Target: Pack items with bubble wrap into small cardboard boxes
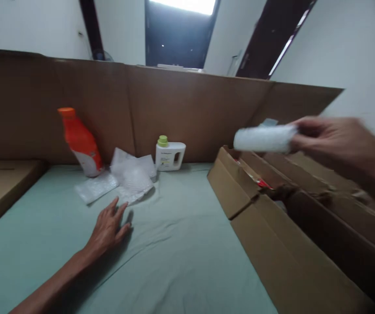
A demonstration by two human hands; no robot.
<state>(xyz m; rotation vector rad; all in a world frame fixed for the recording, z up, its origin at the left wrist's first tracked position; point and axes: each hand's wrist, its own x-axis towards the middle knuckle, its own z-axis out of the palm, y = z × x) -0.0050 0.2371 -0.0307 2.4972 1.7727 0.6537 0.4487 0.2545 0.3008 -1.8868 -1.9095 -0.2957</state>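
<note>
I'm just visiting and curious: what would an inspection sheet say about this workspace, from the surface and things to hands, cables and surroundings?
Surface: pale green cloth, lightly creased.
Things in use: white cylindrical item, blurred, in the right hand; its exact identity is unclear.
Clutter: bubble wrap between the orange-red bottle and the white bottle with a green cap.
Hands: right grips the cylindrical item; left hand is open, fingers spread, near the bubble wrap.
Cables: nothing seen on the cloth.
Surroundings: cardboard panel behind, open cardboard boxes on the right, dark door beyond the panel.
</note>
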